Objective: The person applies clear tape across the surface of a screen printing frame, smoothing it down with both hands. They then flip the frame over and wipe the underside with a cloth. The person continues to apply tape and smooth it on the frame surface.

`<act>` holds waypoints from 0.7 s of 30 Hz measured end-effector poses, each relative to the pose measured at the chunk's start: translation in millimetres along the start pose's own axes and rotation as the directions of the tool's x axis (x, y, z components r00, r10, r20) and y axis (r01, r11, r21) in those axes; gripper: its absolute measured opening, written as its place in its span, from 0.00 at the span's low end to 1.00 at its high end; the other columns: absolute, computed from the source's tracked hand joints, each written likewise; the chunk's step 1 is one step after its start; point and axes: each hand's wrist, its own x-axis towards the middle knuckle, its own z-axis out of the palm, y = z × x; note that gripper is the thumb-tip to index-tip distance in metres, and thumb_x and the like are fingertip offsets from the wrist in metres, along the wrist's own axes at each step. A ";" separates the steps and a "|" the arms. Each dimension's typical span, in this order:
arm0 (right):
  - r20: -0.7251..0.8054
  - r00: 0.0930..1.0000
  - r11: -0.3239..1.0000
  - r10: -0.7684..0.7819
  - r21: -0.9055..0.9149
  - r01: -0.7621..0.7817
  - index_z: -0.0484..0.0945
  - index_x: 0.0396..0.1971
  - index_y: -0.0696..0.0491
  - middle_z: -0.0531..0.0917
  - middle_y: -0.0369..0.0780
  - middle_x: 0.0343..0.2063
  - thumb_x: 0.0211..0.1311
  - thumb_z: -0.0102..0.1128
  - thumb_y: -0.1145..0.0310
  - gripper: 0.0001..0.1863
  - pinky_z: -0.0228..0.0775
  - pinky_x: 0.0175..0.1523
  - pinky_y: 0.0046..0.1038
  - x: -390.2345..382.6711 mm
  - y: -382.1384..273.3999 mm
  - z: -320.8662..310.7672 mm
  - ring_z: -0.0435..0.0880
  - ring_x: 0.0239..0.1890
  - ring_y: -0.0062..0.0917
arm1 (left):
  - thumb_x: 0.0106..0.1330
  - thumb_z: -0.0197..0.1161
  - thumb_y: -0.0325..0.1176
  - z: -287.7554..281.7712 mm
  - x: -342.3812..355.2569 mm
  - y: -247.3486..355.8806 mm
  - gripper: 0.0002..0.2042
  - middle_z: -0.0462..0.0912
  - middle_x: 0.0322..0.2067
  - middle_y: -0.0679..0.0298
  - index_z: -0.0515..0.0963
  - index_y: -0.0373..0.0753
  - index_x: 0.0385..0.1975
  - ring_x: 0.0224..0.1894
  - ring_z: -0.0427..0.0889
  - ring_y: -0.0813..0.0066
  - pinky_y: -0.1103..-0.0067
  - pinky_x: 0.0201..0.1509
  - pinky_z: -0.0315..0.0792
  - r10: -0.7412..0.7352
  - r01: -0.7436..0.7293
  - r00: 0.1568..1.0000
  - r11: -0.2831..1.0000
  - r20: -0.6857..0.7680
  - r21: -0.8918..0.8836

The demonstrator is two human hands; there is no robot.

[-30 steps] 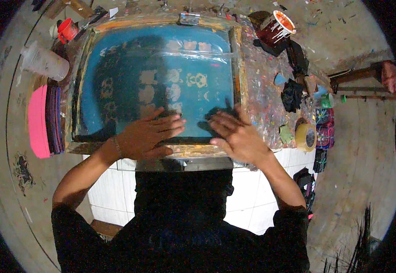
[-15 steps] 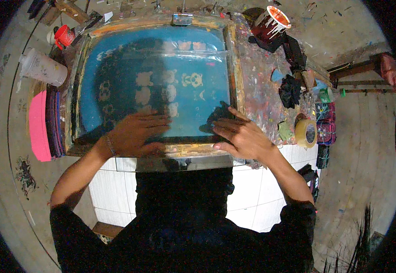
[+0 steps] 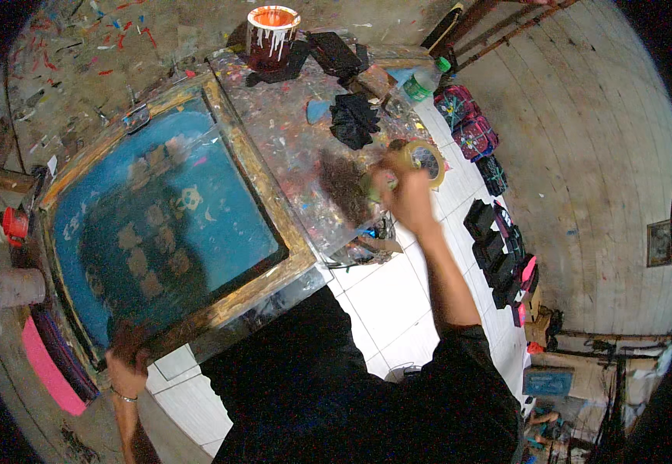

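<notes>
A screen-printing frame [image 3: 262, 185], wooden with blue mesh, lies on the paint-stained table. Pale animal-shaped designs show in the mesh, partly under my shadow. At its near left corner my left hand [image 3: 127, 371], with a bracelet at the wrist, is closed around the wood. My right hand [image 3: 409, 193] is at the table's right edge, against a roll of clear yellowish tape [image 3: 438, 172]. A crumpled green scrap [image 3: 374, 188] lies partly under its fingers. Those fingers are blurred, so their grip does not show.
A paint-dripped bucket [image 3: 272, 39] stands at the table's far side. Black crumpled cloth [image 3: 353, 121] and a green-capped bottle [image 3: 427, 81] lie nearer the right edge. Pink and dark sheets [image 3: 50, 363], a plastic cup [image 3: 15, 286] and a red cup [image 3: 15, 224] are at left.
The view has swung to the right. My right hand has left the frame's near edge and moved right to the tape roll. My left hand has shifted to the near left corner.
</notes>
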 end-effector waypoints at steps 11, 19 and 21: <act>0.064 0.927 0.844 0.369 -0.441 -0.305 0.83 0.25 0.60 0.85 0.53 0.27 0.46 0.71 0.45 0.28 0.76 0.36 0.43 79.1 157.8 22.1 0.86 0.33 0.48 | 0.71 0.49 0.52 19.0 -15.7 133.3 0.24 0.86 0.37 0.54 0.83 0.36 0.38 0.39 0.86 0.55 0.67 0.47 0.76 -0.011 -0.071 0.921 0.978 -0.389 -0.196; 0.309 0.951 0.987 -0.004 -0.153 0.054 0.85 0.28 0.60 0.86 0.45 0.23 0.56 0.64 0.70 0.08 0.75 0.35 0.25 18.5 98.7 -56.8 0.85 0.26 0.25 | 0.63 0.65 0.42 52.0 -11.1 181.0 0.17 0.85 0.41 0.57 0.79 0.41 0.48 0.41 0.85 0.57 0.65 0.47 0.78 0.206 -0.251 0.964 0.916 -0.168 -0.312; 0.255 0.959 0.918 0.122 0.339 -0.206 0.82 0.31 0.64 0.85 0.38 0.28 0.61 0.60 0.76 0.07 0.73 0.38 0.24 -26.2 60.5 -80.8 0.80 0.30 0.21 | 0.62 0.68 0.40 59.4 9.2 216.4 0.22 0.83 0.47 0.54 0.76 0.38 0.53 0.47 0.83 0.56 0.66 0.51 0.77 0.212 -0.248 0.969 0.840 -0.128 -0.482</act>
